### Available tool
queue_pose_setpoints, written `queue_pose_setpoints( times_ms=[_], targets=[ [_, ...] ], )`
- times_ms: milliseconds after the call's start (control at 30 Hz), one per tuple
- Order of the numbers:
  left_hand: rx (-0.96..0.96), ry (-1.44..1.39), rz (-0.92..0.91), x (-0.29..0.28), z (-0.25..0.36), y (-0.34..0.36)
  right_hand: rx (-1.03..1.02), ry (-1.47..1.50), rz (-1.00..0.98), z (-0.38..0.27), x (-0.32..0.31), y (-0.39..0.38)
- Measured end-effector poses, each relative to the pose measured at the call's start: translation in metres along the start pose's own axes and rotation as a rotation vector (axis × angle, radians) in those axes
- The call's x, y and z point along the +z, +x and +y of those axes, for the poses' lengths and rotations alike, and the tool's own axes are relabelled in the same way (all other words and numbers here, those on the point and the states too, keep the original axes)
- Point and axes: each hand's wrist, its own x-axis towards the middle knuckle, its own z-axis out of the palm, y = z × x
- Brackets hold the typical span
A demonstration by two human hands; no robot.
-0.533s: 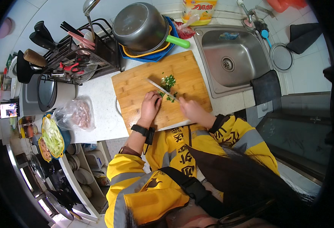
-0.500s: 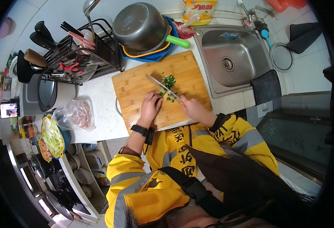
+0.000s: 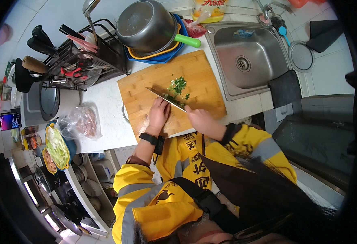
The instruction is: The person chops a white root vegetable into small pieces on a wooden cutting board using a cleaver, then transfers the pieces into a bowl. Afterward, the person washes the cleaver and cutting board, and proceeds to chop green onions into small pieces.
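Observation:
My right hand (image 3: 201,121) is closed round the handle of a kitchen knife (image 3: 162,95). Its long blade slants up to the left across a wooden cutting board (image 3: 203,73). My left hand (image 3: 159,112) rests on the board, its bent fingers close together against the near side of the blade. What lies under those fingertips is hidden. Chopped green leaves (image 3: 178,84), probably scallions, form a loose heap just beyond the knife. More dark green bits lie along the blade's far side.
Right of the board is a steel sink (image 3: 243,65) with a dark cloth (image 3: 285,92) over its corner. An upturned pot (image 3: 146,26) with a green handle stands behind. A utensil rack (image 3: 97,61), a plastic bag of meat (image 3: 87,122) and a basin of shredded vegetable (image 3: 57,146) are leftward.
The knife has shifted left and nearer to me, and its blade now lies beside my left fingers. My right hand moved left with it. My left hand has stayed almost in place.

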Motion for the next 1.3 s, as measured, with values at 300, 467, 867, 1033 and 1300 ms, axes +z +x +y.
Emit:
queue_pose_setpoints(
  times_ms=[300, 467, 867, 1033, 1300],
  targets=[
    [-0.004, 0.002, 0.030, -0.004, 0.004, -0.002, 0.026, 0.107, 0.071, 0.013, -0.011, -0.003],
    [0.025, -0.027, 0.069, 0.005, -0.007, -0.006, -0.068, 0.032, 0.019, 0.012, -0.003, -0.010],
    [0.053, -0.068, -0.019, -0.009, 0.000, -0.012, 0.074, 0.128, 0.085, 0.014, -0.005, 0.007],
    [0.036, 0.020, -0.015, -0.012, 0.009, -0.015, -0.061, 0.079, 0.208, 0.008, -0.012, -0.005],
    [-0.075, 0.045, 0.154, -0.025, 0.029, -0.018, 0.037, 0.174, 0.207, 0.038, -0.014, -0.008]
  ],
)
